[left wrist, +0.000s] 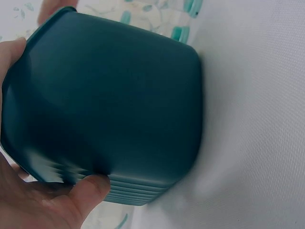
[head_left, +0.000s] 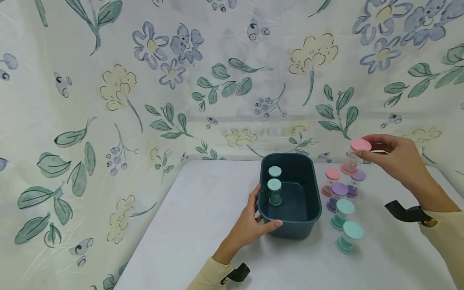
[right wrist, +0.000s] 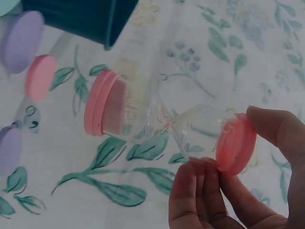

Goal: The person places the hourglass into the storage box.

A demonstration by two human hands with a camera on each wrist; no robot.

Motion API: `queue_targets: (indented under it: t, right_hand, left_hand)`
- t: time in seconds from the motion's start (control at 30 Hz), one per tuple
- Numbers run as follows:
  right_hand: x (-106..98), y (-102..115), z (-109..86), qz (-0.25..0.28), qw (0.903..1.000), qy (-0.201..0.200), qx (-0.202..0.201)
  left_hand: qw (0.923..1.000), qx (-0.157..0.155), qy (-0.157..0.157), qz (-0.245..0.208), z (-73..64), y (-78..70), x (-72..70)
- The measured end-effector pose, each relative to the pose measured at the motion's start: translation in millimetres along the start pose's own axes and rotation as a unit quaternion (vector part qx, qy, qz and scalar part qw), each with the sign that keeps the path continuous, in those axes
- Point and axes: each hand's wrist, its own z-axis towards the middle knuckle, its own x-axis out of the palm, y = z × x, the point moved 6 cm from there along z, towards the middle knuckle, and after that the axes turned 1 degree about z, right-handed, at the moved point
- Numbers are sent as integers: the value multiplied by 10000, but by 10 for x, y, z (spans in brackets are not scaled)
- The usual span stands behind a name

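My right hand [head_left: 406, 163] pinches a pink hourglass sand timer [head_left: 360, 145] by its top cap, thumb on one side and fingers on the other. In the right wrist view this sand timer [right wrist: 143, 107] shows clear bulbs, pink caps and pink sand in the end away from the hand. My left hand [head_left: 248, 227] grips the near left corner of a dark teal bin [head_left: 291, 229], its thumb by the front rim and its fingers along the left side. Inside the bin, along its left wall, stand two mint-green sand timers [head_left: 274, 189].
Right of the bin stand several timers: a pink timer [head_left: 332, 174], a near purple timer [head_left: 339, 189], a far purple timer [head_left: 358, 175], and two mint-green timers [head_left: 352, 230] at the front. White table [head_left: 195, 201]; a flowered cloth [head_left: 217, 100] hangs behind.
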Motion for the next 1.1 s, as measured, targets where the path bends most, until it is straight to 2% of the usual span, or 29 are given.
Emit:
queue_targets:
  t: [0.2,0.53,0.7,1.1]
  right_hand:
    - [103,231,139,94,9999,52,-111]
    - [327,449,304,277,9994,214,-1]
    - [463,577,370,429,9985,317,-129]
    - [881,657,489,476,9952,842,-114]
  left_hand:
    - [10000,27,19,-44,-3,6,4]
    - [9999,65,69,-62,-8,12,-1]
    - [10000,37,43,-36,-13,11,-10]
    - [10000,30,42,-24,-12,8,-16]
